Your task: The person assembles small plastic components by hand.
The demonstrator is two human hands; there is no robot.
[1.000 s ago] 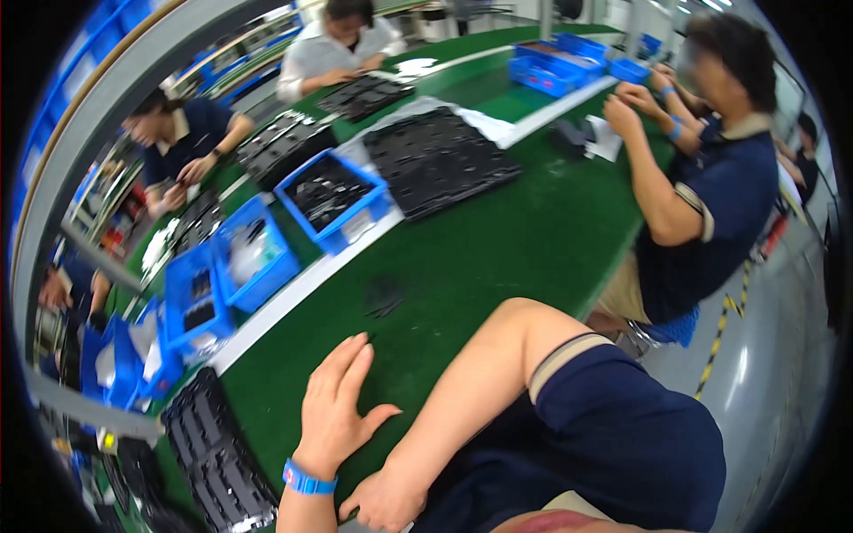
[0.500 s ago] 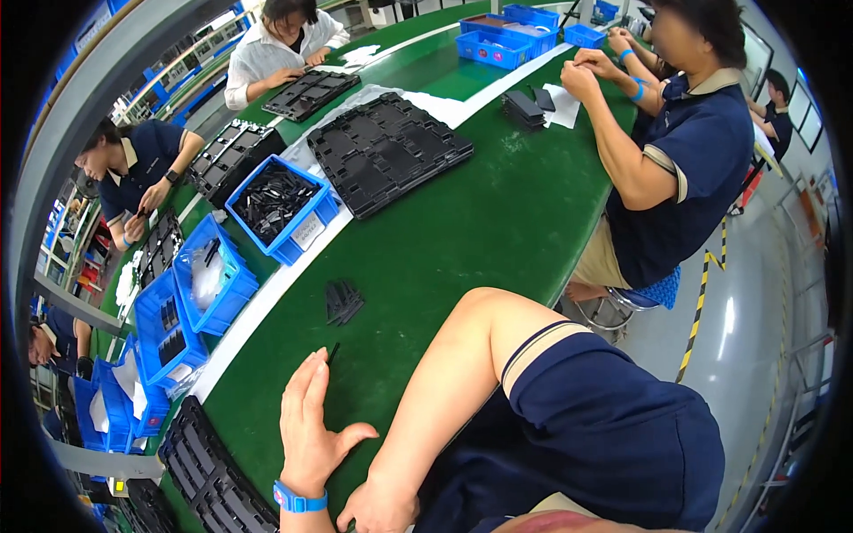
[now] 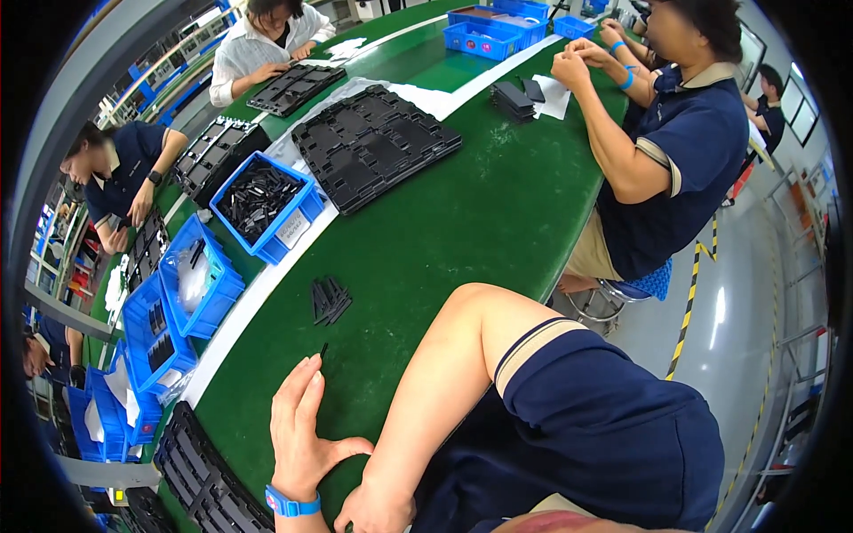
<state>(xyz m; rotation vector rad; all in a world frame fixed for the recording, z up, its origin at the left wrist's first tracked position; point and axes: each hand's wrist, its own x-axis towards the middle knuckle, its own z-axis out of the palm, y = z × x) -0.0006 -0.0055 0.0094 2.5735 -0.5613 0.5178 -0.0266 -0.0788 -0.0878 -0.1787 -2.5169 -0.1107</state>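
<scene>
My left hand [image 3: 300, 426], with a blue wristband [image 3: 291, 503], is raised over the green table, its fingers stretched out and the thumb spread apart. A thin black strip [image 3: 323, 351] shows right at its fingertips; whether the fingers touch it, I cannot tell. Just beyond lies a small pile of thin black strips [image 3: 330, 302]. My right forearm bends back toward me, and my right hand [image 3: 380, 510] is curled closed at the lower edge, below my left thumb. Whatever its fingers hold is mostly hidden.
A blue bin of black parts [image 3: 311, 206] stands beside stacked black trays [image 3: 378, 147]. More blue bins [image 3: 191, 360] line the left side, above a black slotted tray [image 3: 209, 471]. Co-workers sit around the green table [image 3: 426, 231]; the nearest person [image 3: 684, 151] is at the right.
The view has shifted slightly, moving the table and bins a little left in the picture. My hands keep nearly the same pose, and the pile and strip look unchanged.
</scene>
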